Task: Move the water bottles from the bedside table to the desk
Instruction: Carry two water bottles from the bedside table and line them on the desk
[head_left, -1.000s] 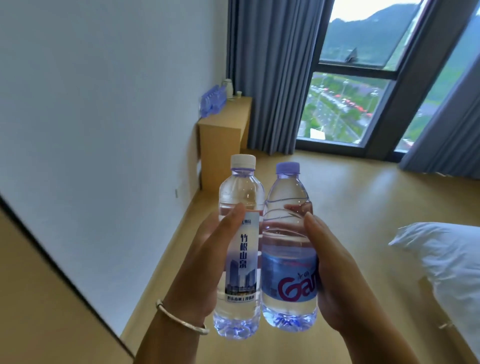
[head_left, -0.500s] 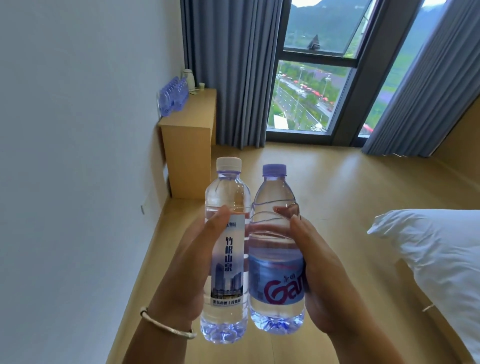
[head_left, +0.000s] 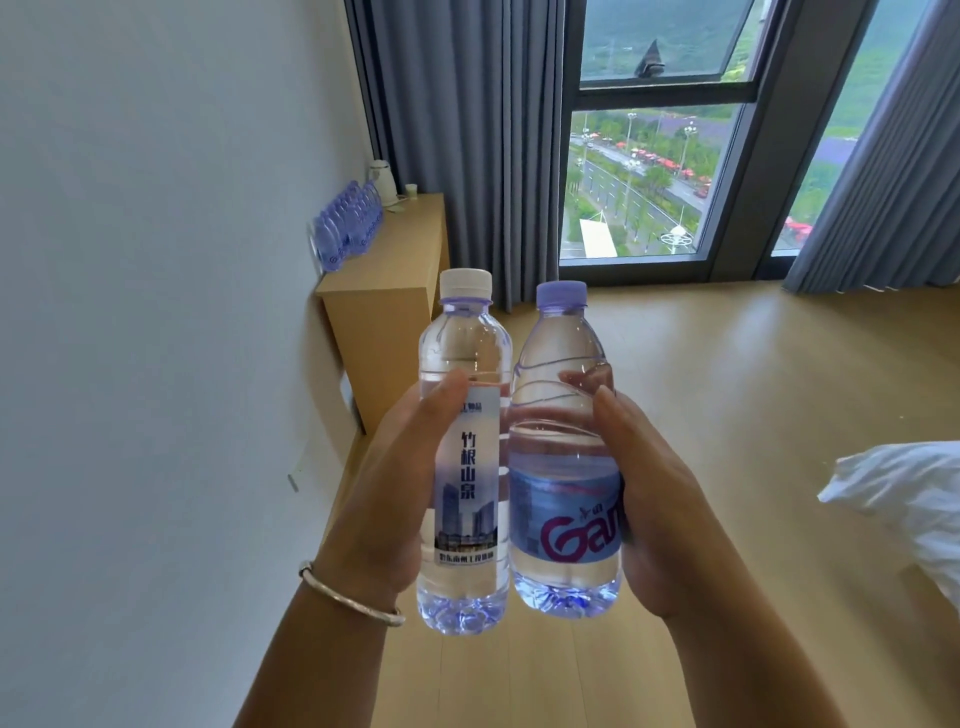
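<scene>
Left hand (head_left: 384, 499) wrapped round white-capped bottle (head_left: 464, 457), right hand (head_left: 670, 499) round purple-capped bottle (head_left: 563, 467), bottles upright and touching, counter (head_left: 395, 270) well ahead

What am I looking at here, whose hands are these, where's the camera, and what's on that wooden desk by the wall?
There is no machine here. The camera sits on a person's head, looking forward and down, so the hands you see are their own. The left hand grips a white-capped bottle, and the right hand grips a purple-capped bottle. Both bottles are upright, side by side, above the floor. Ahead, against the wall, stands the desk. On it is a row of purple bottles, a white kettle and a small cup. A white pillow shows at the right.
</scene>
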